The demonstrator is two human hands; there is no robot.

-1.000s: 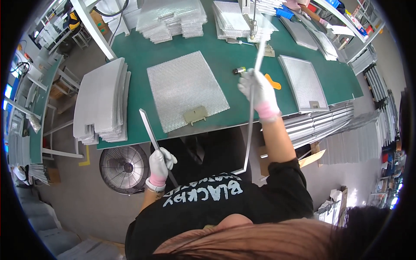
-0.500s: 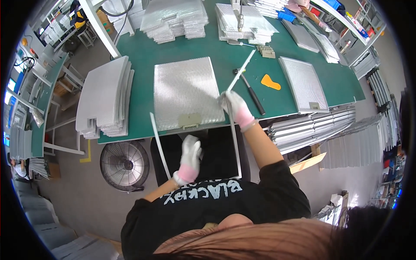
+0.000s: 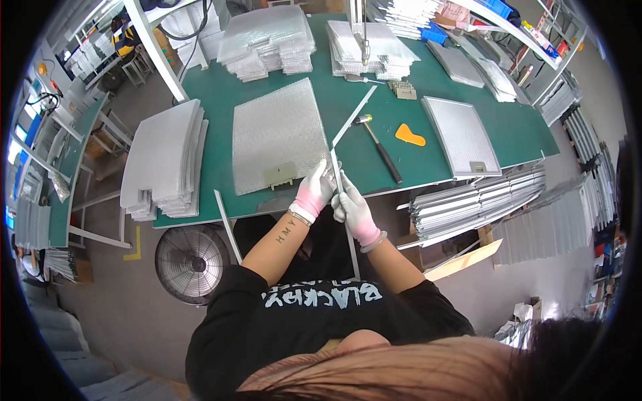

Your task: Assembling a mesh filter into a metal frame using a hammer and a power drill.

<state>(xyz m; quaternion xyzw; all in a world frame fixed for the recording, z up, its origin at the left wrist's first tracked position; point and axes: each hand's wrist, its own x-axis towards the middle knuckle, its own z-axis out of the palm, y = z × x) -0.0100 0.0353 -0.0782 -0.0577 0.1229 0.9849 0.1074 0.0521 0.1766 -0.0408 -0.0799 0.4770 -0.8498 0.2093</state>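
Note:
A silvery mesh filter panel lies at the table's near edge, with a beige latch plate by its near side. A thin, bent metal frame strip runs along the panel's right side and down toward my lap; another length of metal strip sticks up left of my left forearm. Gloved, my left hand closes its fingers on the strip at the panel's near right edge. Just right of it, my right hand, gloved too, pinches the same strip. Fingers partly hide the contact between strip and panel.
Right of the panel lie a hammer, a yellow scraper and a framed filter panel. Stacked mesh panels stand at left and at the back. Below the table are a floor fan and bundled metal strips.
My left hand has risen from below the table edge to the strip beside the panel. My right hand has slid down the strip toward me. The panel has shifted and turned slightly.

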